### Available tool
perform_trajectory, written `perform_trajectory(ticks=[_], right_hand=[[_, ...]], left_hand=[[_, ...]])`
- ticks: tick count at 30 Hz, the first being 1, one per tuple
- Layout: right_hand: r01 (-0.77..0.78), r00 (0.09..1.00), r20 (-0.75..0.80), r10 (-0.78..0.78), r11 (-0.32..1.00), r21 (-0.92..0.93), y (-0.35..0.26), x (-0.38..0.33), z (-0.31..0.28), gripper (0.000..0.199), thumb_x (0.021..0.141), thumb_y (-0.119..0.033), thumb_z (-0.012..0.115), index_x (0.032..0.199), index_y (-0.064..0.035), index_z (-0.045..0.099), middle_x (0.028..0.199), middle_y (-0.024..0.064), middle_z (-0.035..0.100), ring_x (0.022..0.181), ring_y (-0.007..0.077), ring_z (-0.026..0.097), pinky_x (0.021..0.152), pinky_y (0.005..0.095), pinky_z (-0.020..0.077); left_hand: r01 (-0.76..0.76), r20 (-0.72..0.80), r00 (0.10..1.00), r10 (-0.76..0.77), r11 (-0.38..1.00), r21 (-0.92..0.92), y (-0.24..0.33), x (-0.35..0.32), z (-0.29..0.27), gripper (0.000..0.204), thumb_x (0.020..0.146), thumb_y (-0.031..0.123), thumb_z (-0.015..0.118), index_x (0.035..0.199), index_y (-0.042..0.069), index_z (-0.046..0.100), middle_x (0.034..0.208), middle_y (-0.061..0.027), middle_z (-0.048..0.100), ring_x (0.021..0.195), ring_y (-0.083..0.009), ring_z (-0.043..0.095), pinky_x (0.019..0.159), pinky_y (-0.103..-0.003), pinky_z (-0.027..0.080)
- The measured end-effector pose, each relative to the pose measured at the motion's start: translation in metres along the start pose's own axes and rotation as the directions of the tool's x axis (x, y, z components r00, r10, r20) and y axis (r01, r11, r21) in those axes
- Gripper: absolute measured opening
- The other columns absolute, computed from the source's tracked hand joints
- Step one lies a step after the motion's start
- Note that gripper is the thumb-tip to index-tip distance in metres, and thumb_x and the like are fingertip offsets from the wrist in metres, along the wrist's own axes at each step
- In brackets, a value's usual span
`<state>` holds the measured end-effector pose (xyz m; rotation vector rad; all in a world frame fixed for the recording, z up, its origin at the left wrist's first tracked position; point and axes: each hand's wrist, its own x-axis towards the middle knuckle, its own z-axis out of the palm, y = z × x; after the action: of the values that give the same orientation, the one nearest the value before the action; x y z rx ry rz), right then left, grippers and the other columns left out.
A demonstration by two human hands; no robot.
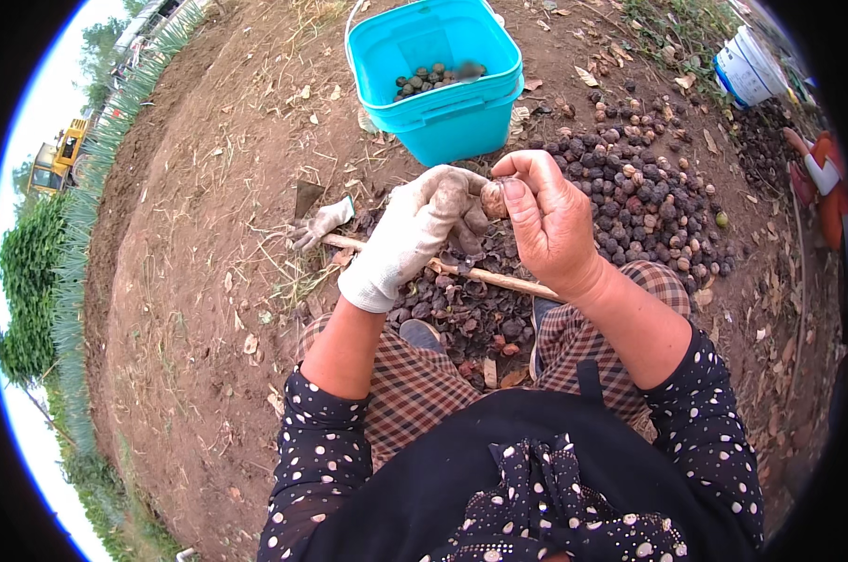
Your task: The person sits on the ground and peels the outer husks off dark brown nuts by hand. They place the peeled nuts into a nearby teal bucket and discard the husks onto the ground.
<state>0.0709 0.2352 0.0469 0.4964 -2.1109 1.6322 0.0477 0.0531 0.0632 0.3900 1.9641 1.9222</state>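
Note:
A brown walnut point(494, 199) is held up between my two hands, above the ground in front of me. My bare right hand point(547, 215) pinches it between thumb and fingers. Against its other side press the curled fingers of my left hand point(424, 220), which wears a soiled white glove. Just beyond my hands stands a turquoise bucket point(452, 131) with several walnuts point(428, 80) in its bottom. A dark blurred spot shows over those nuts; I cannot make out what it is. Dark husk pieces point(471, 328) lie below my hands, between my shoes.
A large heap of dark-husked walnuts point(639, 197) spreads to the right. A wooden handle point(494, 278) crosses the husks, and a spare glove point(324, 223) lies near its left end. At far right are a white bucket point(752, 67) and part of another person point(825, 178).

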Motion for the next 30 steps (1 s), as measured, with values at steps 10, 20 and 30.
perform_trajectory(ticks=[10,20,30], right_hand=[[0.015,0.999,-0.046,-0.017,0.998,-0.061,-0.001,-0.002,0.007,0.016,0.105,-0.013,0.045,0.108,-0.0042,0.058,0.072,0.0073,0.061,0.060,0.0182,0.062,0.057,0.0325,0.0488],[-0.282,0.948,0.187,0.258,0.952,0.118,0.014,0.001,-0.021,0.055,0.109,-0.044,0.038,0.095,-0.0005,0.068,0.069,-0.0040,0.054,0.062,0.0048,0.047,0.057,0.0208,0.0375],[-0.166,0.974,-0.037,0.222,0.819,0.549,-0.015,0.032,-0.046,0.058,0.109,-0.045,0.037,0.105,0.0041,0.067,0.080,0.0037,0.061,0.060,0.0069,0.055,0.058,0.0212,0.0483]], left_hand=[[-0.056,-0.137,0.990,0.014,0.949,-0.311,-0.004,-0.006,0.029,0.044,0.089,0.039,0.078,0.102,0.001,0.059,0.091,-0.0061,0.067,0.072,-0.0092,0.064,0.058,-0.023,0.053],[-0.135,-0.037,0.989,0.141,0.787,-0.603,-0.013,0.005,-0.006,0.062,0.091,0.031,0.075,0.138,-0.001,0.049,0.111,-0.0180,0.069,0.082,-0.0189,0.068,0.070,-0.032,0.058],[-0.117,-0.381,0.913,-0.147,0.800,-0.589,-0.007,0.157,-0.081,0.061,0.102,0.037,0.057,0.138,-0.006,0.033,0.121,-0.0253,0.056,0.116,-0.0472,0.059,0.098,-0.055,0.053]])
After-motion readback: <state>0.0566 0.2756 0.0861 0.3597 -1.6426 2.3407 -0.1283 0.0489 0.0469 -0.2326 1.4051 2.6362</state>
